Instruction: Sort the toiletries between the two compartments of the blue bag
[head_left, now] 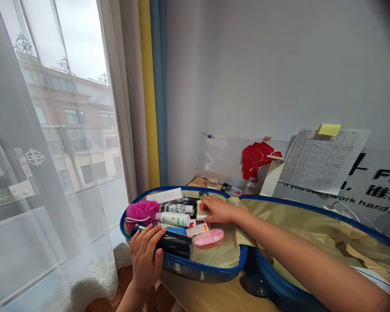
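An open blue suitcase (211,274) with a beige lining holds toiletries in its left half. My left hand (147,253) rests with fingers apart on the left end of a black cylinder (177,243) at the near edge. My right hand (218,209) reaches over the case, its bent fingers on a cream comb (201,211). Left of the comb lie a white bottle (173,219), a clear bottle (177,209) and a magenta bath puff (143,213). A pink oval case (209,237) and a small white box (197,229) lie nearer me.
The suitcase's right half (279,212) lies open beneath my right forearm. It stands on a wooden table (214,297). Behind are a glass jar (213,180), a clear bottle (251,185) and papers (323,158) on the wall. Curtains (151,95) hang at the left.
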`<state>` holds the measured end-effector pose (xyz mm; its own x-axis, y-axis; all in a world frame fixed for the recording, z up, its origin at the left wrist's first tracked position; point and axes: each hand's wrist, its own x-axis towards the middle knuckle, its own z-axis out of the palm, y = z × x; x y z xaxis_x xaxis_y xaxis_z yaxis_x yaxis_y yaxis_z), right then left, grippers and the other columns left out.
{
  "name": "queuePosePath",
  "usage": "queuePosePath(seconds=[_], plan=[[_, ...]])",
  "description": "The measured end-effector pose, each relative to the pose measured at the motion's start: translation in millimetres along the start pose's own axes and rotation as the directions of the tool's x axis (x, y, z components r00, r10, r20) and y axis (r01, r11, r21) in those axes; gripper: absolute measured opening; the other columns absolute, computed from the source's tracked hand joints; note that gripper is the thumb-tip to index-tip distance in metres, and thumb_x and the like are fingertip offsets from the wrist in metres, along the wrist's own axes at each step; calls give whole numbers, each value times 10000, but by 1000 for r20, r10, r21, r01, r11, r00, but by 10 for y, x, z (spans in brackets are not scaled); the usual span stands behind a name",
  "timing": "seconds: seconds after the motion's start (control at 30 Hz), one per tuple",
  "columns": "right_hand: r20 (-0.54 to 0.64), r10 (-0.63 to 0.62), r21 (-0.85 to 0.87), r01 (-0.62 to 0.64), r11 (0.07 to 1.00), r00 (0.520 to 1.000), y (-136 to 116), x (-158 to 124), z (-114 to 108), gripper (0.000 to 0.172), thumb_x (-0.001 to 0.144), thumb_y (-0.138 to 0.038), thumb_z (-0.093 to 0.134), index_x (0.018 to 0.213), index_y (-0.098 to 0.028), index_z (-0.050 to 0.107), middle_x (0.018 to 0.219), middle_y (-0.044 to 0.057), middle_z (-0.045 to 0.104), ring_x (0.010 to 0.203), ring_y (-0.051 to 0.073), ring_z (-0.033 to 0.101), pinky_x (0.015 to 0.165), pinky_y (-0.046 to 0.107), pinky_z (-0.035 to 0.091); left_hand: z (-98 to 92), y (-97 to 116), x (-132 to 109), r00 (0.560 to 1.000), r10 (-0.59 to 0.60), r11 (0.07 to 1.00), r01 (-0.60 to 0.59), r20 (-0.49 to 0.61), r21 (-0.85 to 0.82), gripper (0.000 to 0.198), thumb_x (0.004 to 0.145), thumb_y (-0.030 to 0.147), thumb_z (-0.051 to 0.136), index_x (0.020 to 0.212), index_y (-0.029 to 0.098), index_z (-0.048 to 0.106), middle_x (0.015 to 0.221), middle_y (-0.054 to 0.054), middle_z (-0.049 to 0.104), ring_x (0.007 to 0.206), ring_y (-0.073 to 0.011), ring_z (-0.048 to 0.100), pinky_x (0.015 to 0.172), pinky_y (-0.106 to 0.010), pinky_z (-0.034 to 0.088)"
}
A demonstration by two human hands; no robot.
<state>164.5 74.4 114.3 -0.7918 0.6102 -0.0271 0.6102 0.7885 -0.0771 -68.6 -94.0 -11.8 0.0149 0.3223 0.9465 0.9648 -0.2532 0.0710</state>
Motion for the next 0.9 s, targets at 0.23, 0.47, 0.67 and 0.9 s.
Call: queuePosePath(seconds=[0.23, 0.47, 0.67, 0.9], plan=[[27, -35, 57, 33, 998, 999, -19, -29, 46, 321, 914, -411, 614, 1120, -166, 631, 1241, 82, 617, 1170, 223, 567, 1018, 476, 455, 9, -16, -29, 1000, -12, 1000, 12, 16, 1, 381, 977, 326, 355, 1172, 213, 662, 1154, -89, 709, 1198, -248, 574, 1097, -419, 302], [-40, 10, 114, -5, 993, 999, 76, -213, -197, 376, 940, -450, 528, 1185, -189, 642, 1479, 117, 491, 1413, 259, 395, 1155, 492, 328, 12, -28, -35, 1000, -3, 1000, 3, 13, -7, 374, 975, 320, 362, 1174, 207, 658, 1152, -93, 706, 1197, -250, 571, 1088, -421, 306], [-141, 237, 101, -224, 969, 961, 525, -1005, -538, 561, 887, -591, 407, 1268, -228, 601, 1517, 115, 456, 1396, 277, 432, 1162, 441, 332, 11, -3, -24, 1000, -8, 1000, 8, 9, -14, 370, 979, 316, 360, 1168, 208, 659, 1150, -88, 707, 1178, -242, 579, 1086, -417, 307], [-160, 656, 7, -663, 748, 738, 1393, -2261, -11, 445, 675, -554, 554, 918, -220, 721, 1066, 247, 714, 927, 372, 718, 840, 501, 544, 4, -16, -8, 1000, 0, 1000, 0, 2, -9, 354, 967, 302, 368, 1177, 216, 640, 1144, -89, 707, 1173, -248, 581, 1084, -417, 304]])
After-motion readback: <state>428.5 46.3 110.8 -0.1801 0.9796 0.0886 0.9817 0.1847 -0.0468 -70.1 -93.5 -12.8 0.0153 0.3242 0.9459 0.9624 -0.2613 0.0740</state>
